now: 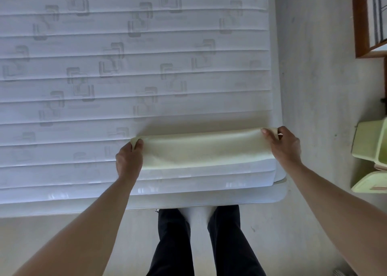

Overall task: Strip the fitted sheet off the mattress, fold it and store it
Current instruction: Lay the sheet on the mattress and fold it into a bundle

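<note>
Sheet: pale yellow sheet point(201, 150), folded into a long band, lies on the mattress point(134, 66) near its front right corner.
Left hand: left hand point(128, 160) pinches the band's left end, fingers curled round the cloth.
Right hand: right hand point(282, 145) pinches the right end at the mattress edge.
Surface: bare white quilted top, grey square pattern.
Room: pale floor point(314, 66); green plastic bins point(370, 156) at right; wooden frame point(359, 24) at upper right.
</note>
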